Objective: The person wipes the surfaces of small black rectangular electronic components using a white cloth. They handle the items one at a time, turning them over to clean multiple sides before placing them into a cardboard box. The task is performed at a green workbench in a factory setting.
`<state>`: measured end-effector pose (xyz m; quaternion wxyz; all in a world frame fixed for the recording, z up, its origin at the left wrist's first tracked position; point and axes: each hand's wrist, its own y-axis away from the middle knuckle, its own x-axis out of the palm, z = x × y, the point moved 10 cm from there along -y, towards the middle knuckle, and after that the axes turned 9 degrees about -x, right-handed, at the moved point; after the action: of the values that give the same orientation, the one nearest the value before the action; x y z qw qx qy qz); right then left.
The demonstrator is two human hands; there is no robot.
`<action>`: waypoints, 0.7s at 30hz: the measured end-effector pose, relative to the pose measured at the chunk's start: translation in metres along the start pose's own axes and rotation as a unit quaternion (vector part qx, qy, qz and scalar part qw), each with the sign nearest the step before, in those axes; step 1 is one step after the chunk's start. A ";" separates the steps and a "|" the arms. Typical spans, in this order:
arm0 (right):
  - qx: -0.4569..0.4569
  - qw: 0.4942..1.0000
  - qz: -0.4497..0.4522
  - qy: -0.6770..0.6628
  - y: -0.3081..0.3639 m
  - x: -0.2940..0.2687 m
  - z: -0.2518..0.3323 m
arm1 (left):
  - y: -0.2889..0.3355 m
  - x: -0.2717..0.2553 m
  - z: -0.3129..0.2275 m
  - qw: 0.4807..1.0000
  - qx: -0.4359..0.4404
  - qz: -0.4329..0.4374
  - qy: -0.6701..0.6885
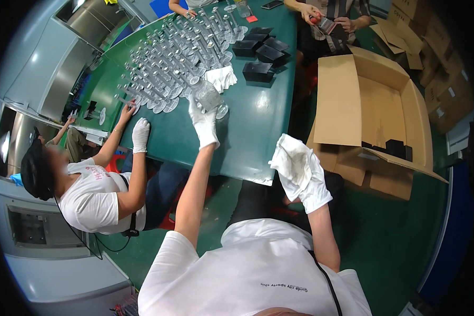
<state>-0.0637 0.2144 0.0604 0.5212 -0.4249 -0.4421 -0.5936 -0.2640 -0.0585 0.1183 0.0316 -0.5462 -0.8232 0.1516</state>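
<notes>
white shirt (268, 263) is filling the near foreground. left hand (203, 124) is gripping a clear cup (208, 96) over the table (255, 150); its long axis is not reading clearly. right hand (312, 181) is clasping a white cloth (294, 160), lying well apart from the cup, rightward and nearer the body.

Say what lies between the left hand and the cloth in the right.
In the head view, only bare green tabletop shows between the left hand and the cloth in the right hand.
</notes>
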 end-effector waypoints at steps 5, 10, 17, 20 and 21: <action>0.010 0.999 -0.023 -0.020 0.003 -0.043 0.001 | 0.070 0.022 -0.050 0.953 0.272 0.056 -0.120; 0.021 0.997 -0.075 -0.011 0.007 -0.077 -0.003 | 0.056 0.153 -0.077 0.883 0.324 0.197 -0.275; 0.033 0.998 -0.052 -0.030 0.021 -0.069 -0.011 | -0.059 0.211 0.014 0.912 0.016 0.025 -0.408; 0.025 0.997 -0.067 -0.035 0.017 -0.052 -0.004 | -0.075 0.212 0.039 0.913 -0.083 0.082 -0.391; 0.034 0.997 -0.059 -0.031 0.017 -0.055 -0.004 | -0.074 0.206 0.046 0.903 -0.083 0.101 -0.410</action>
<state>-0.0416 0.2225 0.0077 0.4851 -0.3984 -0.5025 -0.5945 -0.4226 0.0919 0.0720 -0.3695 -0.5167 -0.7133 0.2961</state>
